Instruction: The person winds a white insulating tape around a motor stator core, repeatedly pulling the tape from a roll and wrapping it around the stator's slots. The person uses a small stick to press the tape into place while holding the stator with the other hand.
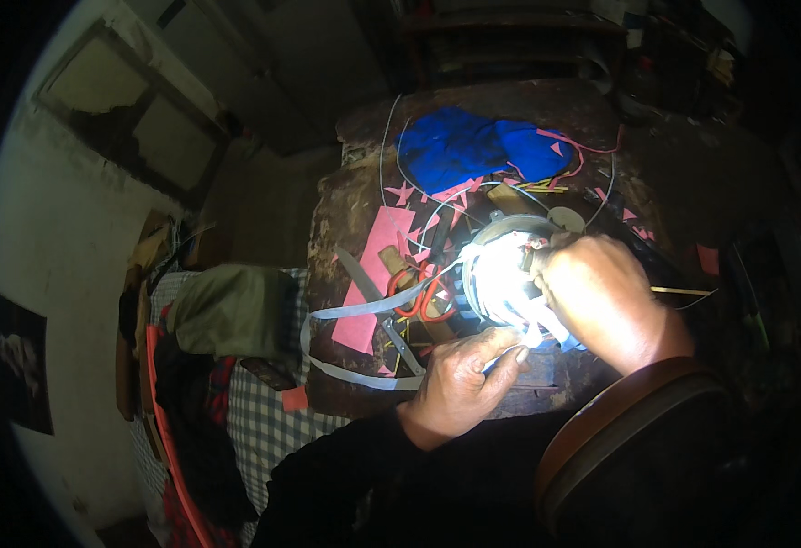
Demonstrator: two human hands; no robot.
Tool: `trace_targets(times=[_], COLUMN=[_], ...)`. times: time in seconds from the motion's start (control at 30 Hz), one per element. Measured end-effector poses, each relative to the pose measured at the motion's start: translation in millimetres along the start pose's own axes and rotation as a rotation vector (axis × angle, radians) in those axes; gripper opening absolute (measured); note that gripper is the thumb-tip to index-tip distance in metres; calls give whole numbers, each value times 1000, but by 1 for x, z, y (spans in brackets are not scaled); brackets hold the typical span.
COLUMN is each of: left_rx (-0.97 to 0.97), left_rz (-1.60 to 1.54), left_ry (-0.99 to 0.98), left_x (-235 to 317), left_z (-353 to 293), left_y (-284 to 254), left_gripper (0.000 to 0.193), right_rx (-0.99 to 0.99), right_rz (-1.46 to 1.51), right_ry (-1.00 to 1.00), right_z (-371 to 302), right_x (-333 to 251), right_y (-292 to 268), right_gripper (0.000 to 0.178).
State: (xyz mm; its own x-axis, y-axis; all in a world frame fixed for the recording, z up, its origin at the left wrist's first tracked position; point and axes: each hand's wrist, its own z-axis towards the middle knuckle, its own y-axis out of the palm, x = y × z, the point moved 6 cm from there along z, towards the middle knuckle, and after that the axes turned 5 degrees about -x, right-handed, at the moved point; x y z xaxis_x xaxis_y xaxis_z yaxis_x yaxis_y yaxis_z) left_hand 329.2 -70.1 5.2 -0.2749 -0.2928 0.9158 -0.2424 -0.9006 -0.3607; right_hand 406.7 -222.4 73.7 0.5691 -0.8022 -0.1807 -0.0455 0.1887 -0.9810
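A round, finned metal motor housing sits near the table's front, its inside washed out by bright light. Over its right side my right hand bends down, its fingertips hidden by glare and by the hand itself. At the front of the housing my left hand is closed, thumb against fingers, on a flat white tape. That tape runs in a wide loop out to the left and back to the housing. Left of the housing lie red-handled scissors, a long blade and a grey-handled knife.
A pink sheet and several pink scraps litter the worn dark table. Blue cloth is heaped at the back, with thin pale wires arching around it. An olive cloth rests on the left over checked fabric.
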Motion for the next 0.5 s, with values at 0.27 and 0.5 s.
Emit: trace_targets(times=[0.27,0.5], left_rx=[13,20], left_rz=[19,36], left_ry=[3,-2], left_x=[0,3], left_z=[-1,-1], left_y=[-1,0], left_gripper=[23,24], right_rx=[40,119], right_rz=[85,48], right_ry=[-31,-29], right_z=[7,21], right_x=[0,-13], right_y=[17,34], right_gripper=[13,12])
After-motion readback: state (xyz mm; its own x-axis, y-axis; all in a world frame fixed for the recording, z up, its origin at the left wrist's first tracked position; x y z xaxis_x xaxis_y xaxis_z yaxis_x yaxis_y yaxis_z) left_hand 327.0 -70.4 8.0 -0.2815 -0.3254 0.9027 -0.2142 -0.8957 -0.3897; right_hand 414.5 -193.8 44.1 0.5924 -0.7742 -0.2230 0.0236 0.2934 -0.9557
